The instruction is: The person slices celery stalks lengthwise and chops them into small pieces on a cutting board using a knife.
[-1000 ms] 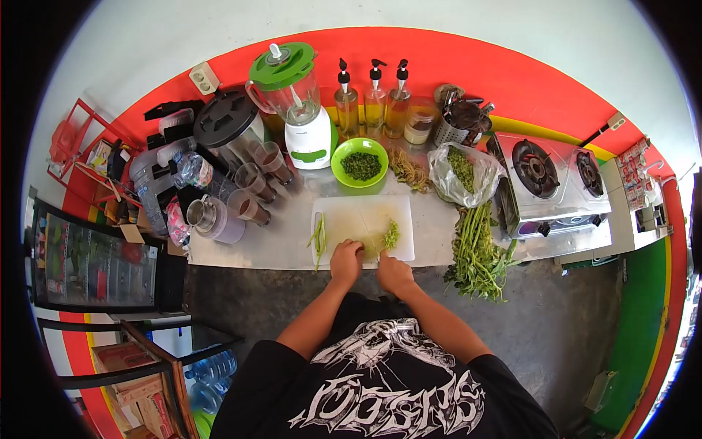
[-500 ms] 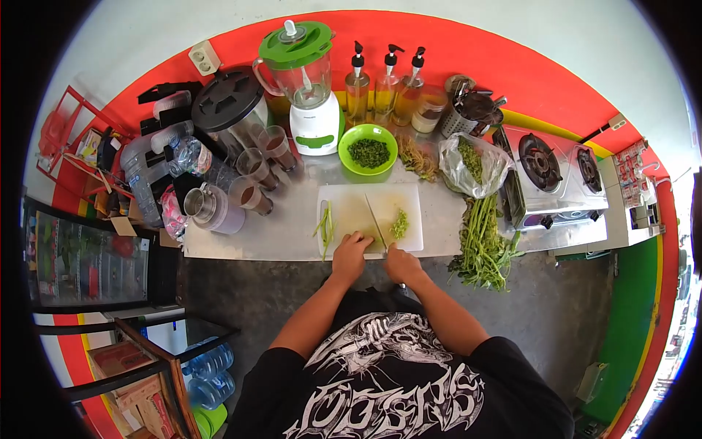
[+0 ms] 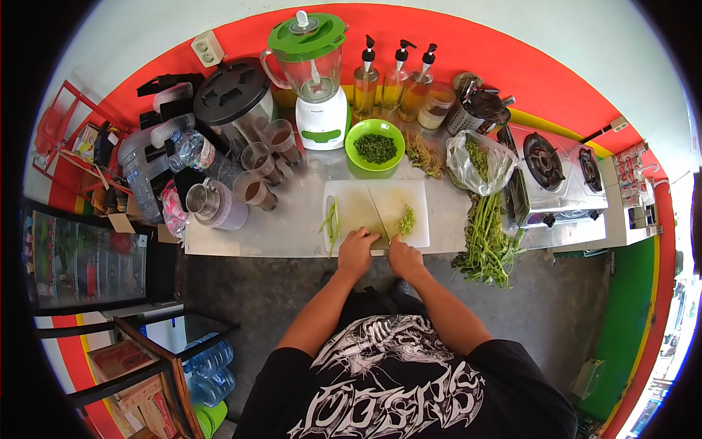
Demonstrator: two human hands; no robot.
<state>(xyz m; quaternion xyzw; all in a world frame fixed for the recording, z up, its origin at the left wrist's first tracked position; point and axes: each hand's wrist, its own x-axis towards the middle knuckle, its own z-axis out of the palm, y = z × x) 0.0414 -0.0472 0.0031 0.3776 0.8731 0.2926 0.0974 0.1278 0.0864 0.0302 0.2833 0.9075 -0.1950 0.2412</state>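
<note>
"Where's the knife?"

"The knife (image 3: 379, 213) lies across the white cutting board (image 3: 351, 199), its blade slanting from the near edge up and leftward to the far side."

"Who has it?"

"The right hand (image 3: 405, 257), fingers wrapped round the handle at the board's near edge."

"And the left hand (image 3: 357, 250)?"

"Just left of the blade, fingers curled down on the board. I can't tell whether it pinches anything under them."

"What else is on the board?"

"Chopped greens (image 3: 406, 220) in a small heap right of the blade, and a few green stalks (image 3: 333, 222) at the left, tips reaching over the near edge."

"Farther out?"

"Beyond the board, a green bowl (image 3: 375, 167) holds dark chopped leaves (image 3: 375, 148). To the right there's a clear plastic bag (image 3: 497, 170) with greens inside, and a leafy bunch (image 3: 488, 245) hanging over the front of the bench (image 3: 292, 238)."

"And at the ends?"

"A two-burner stove (image 3: 570, 199) on the right; the blender (image 3: 322, 121) stands behind the bowl, a bit left."
</note>
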